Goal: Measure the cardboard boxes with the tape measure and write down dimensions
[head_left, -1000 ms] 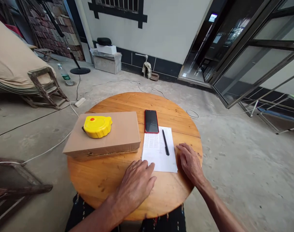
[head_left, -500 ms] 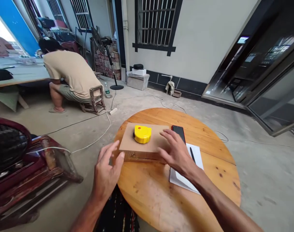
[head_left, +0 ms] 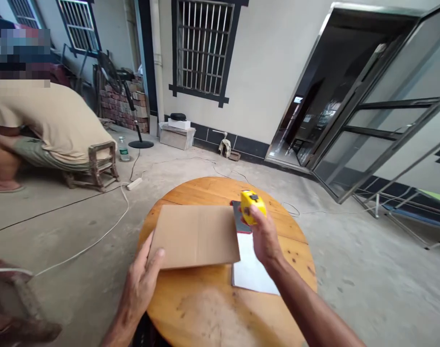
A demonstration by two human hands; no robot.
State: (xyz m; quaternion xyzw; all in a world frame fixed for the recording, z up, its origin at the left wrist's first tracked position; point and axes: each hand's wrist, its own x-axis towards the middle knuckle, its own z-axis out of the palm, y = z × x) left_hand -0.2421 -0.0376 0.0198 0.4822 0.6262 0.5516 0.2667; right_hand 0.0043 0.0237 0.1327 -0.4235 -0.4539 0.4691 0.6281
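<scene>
**Tape measure raised in right hand, box steadied by left**

Nearest us, we note the left hand [head_left: 138,284] at the near left corner of the cardboard box [head_left: 195,236], fingers loosely spread, thumb resting on the box top. The box lies flat on the round wooden table [head_left: 220,308]. Our right hand [head_left: 265,238] is closed around the yellow tape measure [head_left: 252,206], holding it raised above the table, just right of the box. Beneath that hand a white sheet of paper [head_left: 254,272] lies beside the box, with a red-edged phone [head_left: 238,221] partly hidden behind the tape measure. Farther off, at left, a person in a tan shirt [head_left: 57,125] sits bent over on a wooden stool [head_left: 97,164].
</scene>
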